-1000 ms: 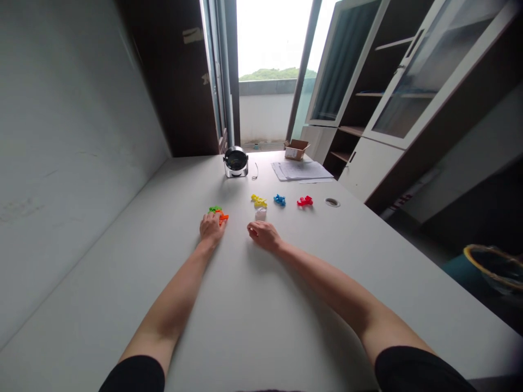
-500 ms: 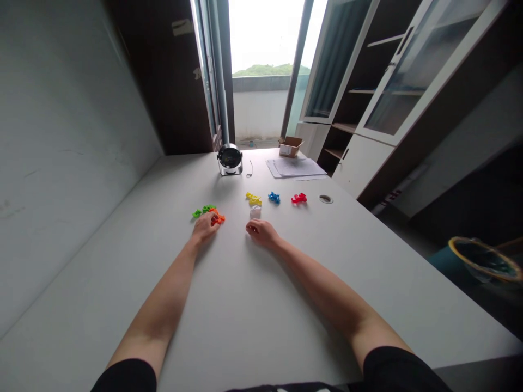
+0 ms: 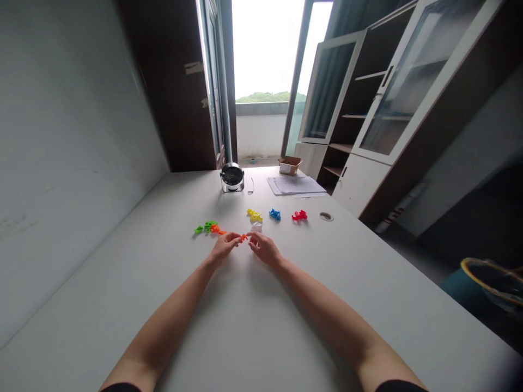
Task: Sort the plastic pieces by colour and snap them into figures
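- Pinching a small orange-red piece point(image 3: 244, 238), my left hand point(image 3: 225, 244) is closed on it; that piece sits left of the white piece point(image 3: 256, 226), a bit nearer me. White piece = landmark.
- Right hand point(image 3: 265, 249): on the near side of the white piece, fingers bent, tips right at the small orange-red piece. Can't tell from my end whether they grip it or only sit beside it.
- White piece rests on the white table point(image 3: 245, 332), partly hidden by the right hand; shape unclear.
- Yellow pieces point(image 3: 254, 215): just beyond the white piece.
- Orange pieces point(image 3: 218, 229): left of the white piece.
- Green pieces point(image 3: 209, 226): farther left of it, right by the orange ones.
- Blue pieces point(image 3: 274, 214): right of the white piece and slightly beyond.
- Red pieces point(image 3: 299, 215): farther right of it.
- Round table hole point(image 3: 326, 216): well right of it.
- Papers point(image 3: 296, 185): well beyond it, to the right; open cardboard box point(image 3: 290, 165) behind them.
- Black round device point(image 3: 232, 175), silver stand: well beyond it, to the left.
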### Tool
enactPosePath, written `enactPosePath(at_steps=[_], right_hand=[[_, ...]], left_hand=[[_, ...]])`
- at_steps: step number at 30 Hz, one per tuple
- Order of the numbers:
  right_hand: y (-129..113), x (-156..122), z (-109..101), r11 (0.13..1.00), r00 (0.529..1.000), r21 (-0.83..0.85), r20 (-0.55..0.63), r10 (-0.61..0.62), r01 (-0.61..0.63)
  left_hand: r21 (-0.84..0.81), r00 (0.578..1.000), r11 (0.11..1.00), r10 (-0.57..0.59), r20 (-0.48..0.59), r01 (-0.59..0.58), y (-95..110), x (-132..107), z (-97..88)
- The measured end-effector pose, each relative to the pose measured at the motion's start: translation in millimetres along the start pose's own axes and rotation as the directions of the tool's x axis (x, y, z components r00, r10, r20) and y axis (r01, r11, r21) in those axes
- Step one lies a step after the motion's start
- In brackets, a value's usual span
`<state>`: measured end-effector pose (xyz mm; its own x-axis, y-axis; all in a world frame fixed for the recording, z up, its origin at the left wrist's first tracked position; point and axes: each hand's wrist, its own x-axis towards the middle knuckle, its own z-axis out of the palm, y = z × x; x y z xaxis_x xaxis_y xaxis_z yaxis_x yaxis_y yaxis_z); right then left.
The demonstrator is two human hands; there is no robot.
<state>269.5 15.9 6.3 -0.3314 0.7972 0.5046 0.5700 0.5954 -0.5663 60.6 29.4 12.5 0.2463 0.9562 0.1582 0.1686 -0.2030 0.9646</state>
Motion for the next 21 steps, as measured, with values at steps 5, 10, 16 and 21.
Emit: enactPosePath(at_steps=[5,10,16,21], right_hand=[[-3.2,0.0,-1.8,1.000,1.000,0.002,-0.007,-0.017,0.017],[-6.3,-1.1,-2.0,0.999,0.999,0.004,0.021,-0.044,0.044],[-8.8,-1.6,-0.5,0.997,0.996,0.001,0.046,-0.080,0.080],[-6.7,-0.2,1.3,0.998,0.997,-0.020,0.049,-0.052,0.053]], left_hand=[[-0.085,0.998,0.995,-0.042,0.046,0.046,8.5,-3.2,4.0],[-0.041,0.994,0.999,-0.029,0.104,0.034,10.4,-4.4,3.2],[0.013,0.996,1.000,-0.016,0.090,0.015,6.1,-2.9,1.5],[0.031,1.000,0.999,0.012,0.029,-0.013,2.7,-4.3,2.9]])
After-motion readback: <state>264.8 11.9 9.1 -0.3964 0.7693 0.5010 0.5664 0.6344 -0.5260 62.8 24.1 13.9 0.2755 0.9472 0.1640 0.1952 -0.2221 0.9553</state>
